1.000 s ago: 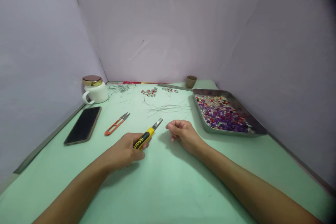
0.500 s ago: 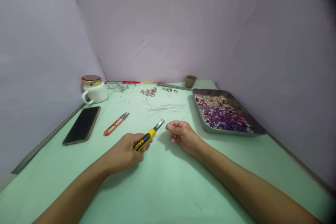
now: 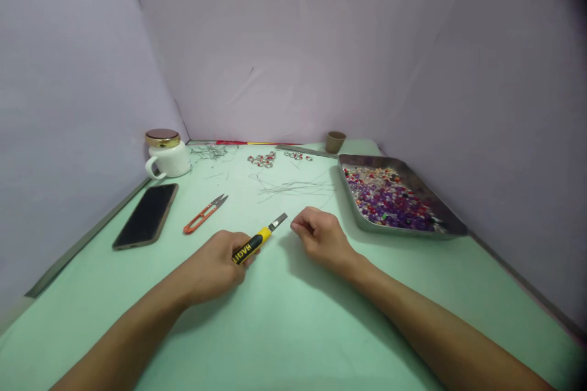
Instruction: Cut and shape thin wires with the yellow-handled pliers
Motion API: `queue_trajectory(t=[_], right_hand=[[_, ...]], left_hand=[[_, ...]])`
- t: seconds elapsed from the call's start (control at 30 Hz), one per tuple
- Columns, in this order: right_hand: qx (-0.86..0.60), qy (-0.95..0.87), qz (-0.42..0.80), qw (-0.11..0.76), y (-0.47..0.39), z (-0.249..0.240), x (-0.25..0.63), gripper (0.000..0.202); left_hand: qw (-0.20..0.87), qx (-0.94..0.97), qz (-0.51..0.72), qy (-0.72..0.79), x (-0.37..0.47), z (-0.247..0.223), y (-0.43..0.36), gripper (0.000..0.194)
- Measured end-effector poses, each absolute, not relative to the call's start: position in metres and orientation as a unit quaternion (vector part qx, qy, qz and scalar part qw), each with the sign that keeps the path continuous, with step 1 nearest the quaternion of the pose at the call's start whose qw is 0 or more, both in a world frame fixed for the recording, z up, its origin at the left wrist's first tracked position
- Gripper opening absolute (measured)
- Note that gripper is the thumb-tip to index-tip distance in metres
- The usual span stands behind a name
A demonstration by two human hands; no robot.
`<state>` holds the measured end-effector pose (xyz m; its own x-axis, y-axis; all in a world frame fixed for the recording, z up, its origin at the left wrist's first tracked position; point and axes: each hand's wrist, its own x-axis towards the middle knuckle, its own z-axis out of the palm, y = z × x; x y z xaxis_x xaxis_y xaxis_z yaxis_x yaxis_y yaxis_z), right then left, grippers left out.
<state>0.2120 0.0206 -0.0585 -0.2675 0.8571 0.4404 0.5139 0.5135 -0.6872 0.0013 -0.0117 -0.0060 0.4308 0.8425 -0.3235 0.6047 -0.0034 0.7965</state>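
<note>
yellow and black plastic cutter knife [image 3: 250, 248] points toward the right hand [image 3: 324, 239]

the left hand [image 3: 220, 269] grips the knife by its handle. the knife is long and slants from near left to far right. its flat gray metal blade [image 3: 279, 222] is at the far end, just left of the right hand's fingertips, with a small gap between. the right thumb and finger are pinched closed; i cannot tell if they hold something thin. thin gray wires [image 3: 296, 186] lie on the pale green surface [image 3: 284, 336], farther away than both hands.
</note>
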Motion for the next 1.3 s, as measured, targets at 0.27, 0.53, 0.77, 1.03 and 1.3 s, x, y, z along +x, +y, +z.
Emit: queue_trajectory(t=[0.27,0.53,0.77,1.03,1.3], right_hand=[[-0.473,-0.664,0.390,0.428,0.025,-0.057,0.210,0.012],[-0.484,-0.564,0.511,0.432,0.027,-0.059,0.208,0.014],[-0.474,-0.551,0.530,0.437,0.026,-0.058,0.207,0.015],[-0.468,-0.569,0.519,0.433,0.027,-0.058,0.208,0.014],[-0.468,-0.582,0.496,0.443,0.025,-0.062,0.207,0.014]], left_hand=[[0.528,0.649,0.131,0.531,-0.002,-0.003,-0.010,0.019],[0.549,0.657,0.151,0.494,-0.002,-0.005,-0.008,0.015],[0.541,0.675,0.134,0.483,0.001,-0.007,-0.010,0.013],[0.527,0.672,0.136,0.503,0.005,-0.007,-0.011,0.017],[0.522,0.660,0.155,0.517,0.005,-0.012,-0.010,0.015]])
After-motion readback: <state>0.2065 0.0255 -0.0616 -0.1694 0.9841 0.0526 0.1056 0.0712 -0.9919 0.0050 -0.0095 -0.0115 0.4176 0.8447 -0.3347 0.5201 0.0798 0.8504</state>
